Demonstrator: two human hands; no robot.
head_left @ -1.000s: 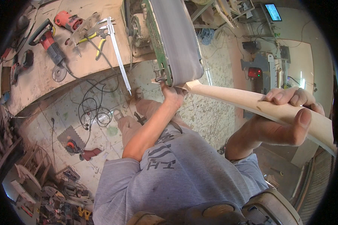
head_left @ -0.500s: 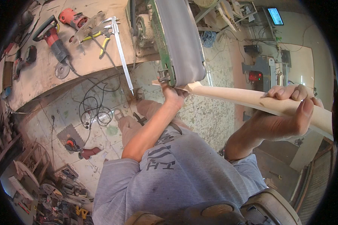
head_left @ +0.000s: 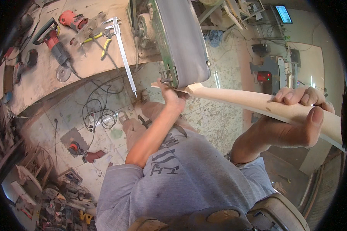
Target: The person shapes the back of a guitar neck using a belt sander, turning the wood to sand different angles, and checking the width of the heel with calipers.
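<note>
A long, pale, rounded piece of wood (head_left: 235, 98) lies crosswise in front of me, with its thin tip under the lower end of a belt sander (head_left: 183, 42). The wood's edge appears to meet the grey belt, though the exact contact is hard to see. My left hand (head_left: 172, 98) is closed around the narrow end, beside the sander's green frame; its fingers are partly hidden. At the thick end, my right hand (head_left: 302, 109) grips the wood, fingers over the top and thumb on the near side.
On the workbench (head_left: 100, 73) to the left lie a red angle grinder (head_left: 56, 46), a caliper (head_left: 121, 54) and yellow-handled pliers (head_left: 105, 49). A coiled cable (head_left: 98, 113) and an orange-and-black tool (head_left: 75, 148) are on the floor. A screen (head_left: 283, 14) glows at the far right.
The wood and my left hand have shifted slightly left along the sander's lower end. My right hand keeps its grip, nearly in the same place.
</note>
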